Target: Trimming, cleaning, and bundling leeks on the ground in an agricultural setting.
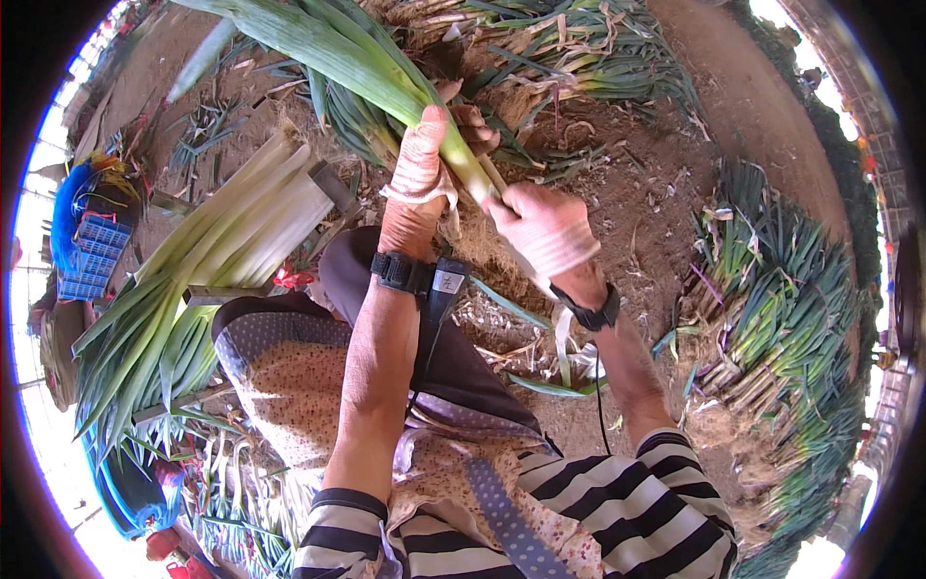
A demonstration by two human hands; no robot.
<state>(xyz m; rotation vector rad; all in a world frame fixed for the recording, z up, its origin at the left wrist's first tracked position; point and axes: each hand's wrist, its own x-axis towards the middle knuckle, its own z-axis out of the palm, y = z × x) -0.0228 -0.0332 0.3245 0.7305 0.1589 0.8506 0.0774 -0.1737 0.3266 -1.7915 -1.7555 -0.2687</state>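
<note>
A large leek (381,77) slants across the upper middle, its broad green leaves toward the top left. My left hand (422,159) is closed around it where the leaves meet the pale stem. Lower on the stem, my right hand (550,227) is closed too, with thumb and fingers pinching the shaft near its lower end. Both hands wear light fabric wraps over the palms, leaving the fingertips bare. The root end of the leek is hidden by my right hand. Whether that hand also holds loose outer skin, I cannot tell.
Cleaned white-stemmed leeks (227,222) lie on a low wooden rack (333,185) at my left. Unpeeled leeks form piles at the right (772,328) and top (608,63). A blue crate (96,253) with blue strings stands far left. Peeled scraps (569,357) litter the dirt floor.
</note>
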